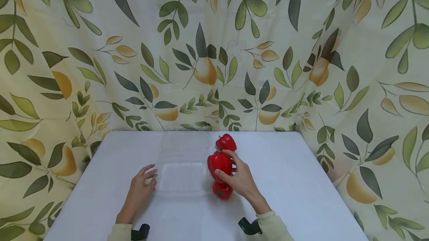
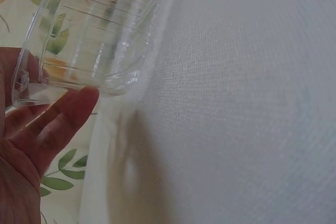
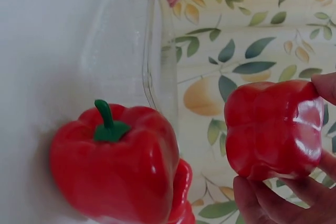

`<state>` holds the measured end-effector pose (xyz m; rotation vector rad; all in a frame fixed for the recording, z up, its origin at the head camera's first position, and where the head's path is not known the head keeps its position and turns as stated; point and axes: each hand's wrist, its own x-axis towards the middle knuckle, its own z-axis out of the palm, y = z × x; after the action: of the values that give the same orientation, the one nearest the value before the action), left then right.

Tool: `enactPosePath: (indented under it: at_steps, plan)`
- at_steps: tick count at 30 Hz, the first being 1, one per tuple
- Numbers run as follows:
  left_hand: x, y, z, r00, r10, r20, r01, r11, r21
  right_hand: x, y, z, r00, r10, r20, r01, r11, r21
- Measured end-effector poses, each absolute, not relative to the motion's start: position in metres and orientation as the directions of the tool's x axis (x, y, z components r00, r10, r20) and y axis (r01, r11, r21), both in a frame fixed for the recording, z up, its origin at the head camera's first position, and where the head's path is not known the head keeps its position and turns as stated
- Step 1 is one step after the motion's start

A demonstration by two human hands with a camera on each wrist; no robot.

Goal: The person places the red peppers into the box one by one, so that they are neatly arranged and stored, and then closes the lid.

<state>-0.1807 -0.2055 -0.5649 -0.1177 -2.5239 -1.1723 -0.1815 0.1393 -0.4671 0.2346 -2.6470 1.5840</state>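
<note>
Up off the table, my right hand grips a glossy red bell pepper between thumb and fingers. Below it on the table is a second red bell pepper with a green stem, nearest me and partly covered by the held one in the head view. A third red bell pepper lies farther back. To their left stands a clear plastic box with its lid folded open behind it. My left hand holds the box at its left side, thumb and fingers at the rim in the left wrist view.
The white table reaches back to a patterned curtain of leaves and orange fruit, which hangs behind it and along both sides. Dark wrist mounts sit by both cuffs.
</note>
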Motion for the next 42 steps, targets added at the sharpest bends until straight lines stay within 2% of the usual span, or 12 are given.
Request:
enactPosePath:
  at_steps: [18, 42]
  plan:
    - [-0.182, -0.209, -0.564, -0.915, -0.053, 0.399, 0.278, 0.633, 0.722, -0.183, 0.118, -0.474, -0.979, -0.176, 0.105, -0.174, 0.442, -0.88]
    - [-0.182, -0.209, -0.561, -0.931, -0.061, 0.36, 0.246, 0.624, 0.742, -0.2, 0.095, -0.488, -0.967, -0.23, 0.108, -0.195, 0.4, -0.896]
